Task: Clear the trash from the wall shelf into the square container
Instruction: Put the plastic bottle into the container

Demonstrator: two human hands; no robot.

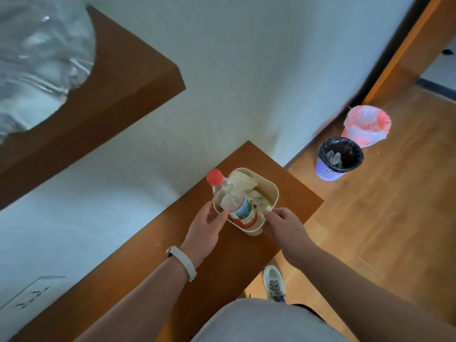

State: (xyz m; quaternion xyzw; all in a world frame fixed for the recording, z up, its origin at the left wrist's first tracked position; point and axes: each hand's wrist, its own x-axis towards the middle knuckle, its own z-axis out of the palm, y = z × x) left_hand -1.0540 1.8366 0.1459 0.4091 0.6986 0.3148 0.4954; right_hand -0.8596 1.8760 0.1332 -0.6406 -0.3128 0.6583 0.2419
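Note:
A cream square container (272, 193) stands on the lower brown wall shelf (222, 255). Inside it a clear plastic bottle (234, 201) with a red cap leans toward the upper left, next to a cream lid and crumpled paper (254, 197). My left hand (206, 230) touches the container's left wall with fingers curled around it. My right hand (283, 225) grips the container's near right rim. A second brown shelf (128, 77) hangs higher on the wall to the left, carrying a clear plastic bag (42, 60).
On the wooden floor to the right stand a purple basket with a black liner (339, 159) and a bin lined with a pink and white bag (367, 125). A wall socket (32, 294) sits low left. My shoe (274, 282) is below the shelf edge.

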